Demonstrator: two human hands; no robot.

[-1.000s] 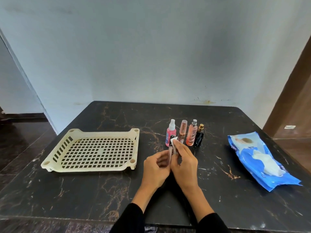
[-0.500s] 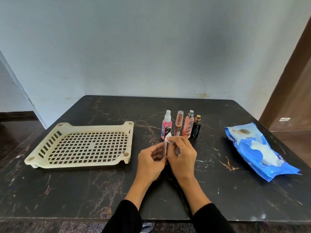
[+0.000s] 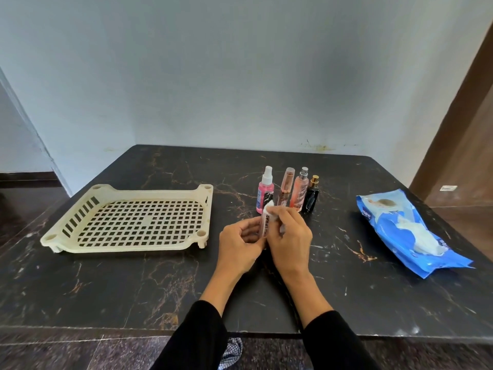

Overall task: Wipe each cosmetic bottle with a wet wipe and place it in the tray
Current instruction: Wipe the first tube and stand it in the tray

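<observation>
My left hand (image 3: 240, 243) holds a slim lip gloss tube (image 3: 265, 224) upright above the black marble table (image 3: 133, 289). My right hand (image 3: 289, 236) presses a white wet wipe (image 3: 270, 206) around the tube's top and right side. Just behind my hands stand a pink spray bottle (image 3: 264, 192), a peach capped tube (image 3: 286, 186), a striped pink spray bottle (image 3: 300, 189) and a small black perfume bottle (image 3: 311, 196). The cream slotted tray (image 3: 128, 220) lies to the left with nothing in it.
A blue pack of wet wipes (image 3: 408, 228) lies on the right of the table, a wipe sticking out of its opening. A pale wall runs behind the table. A brown door (image 3: 469, 134) is at the far right.
Both hands stay together on the lip gloss tube, and the wipe has slid along it. The camera view has shifted slightly.
</observation>
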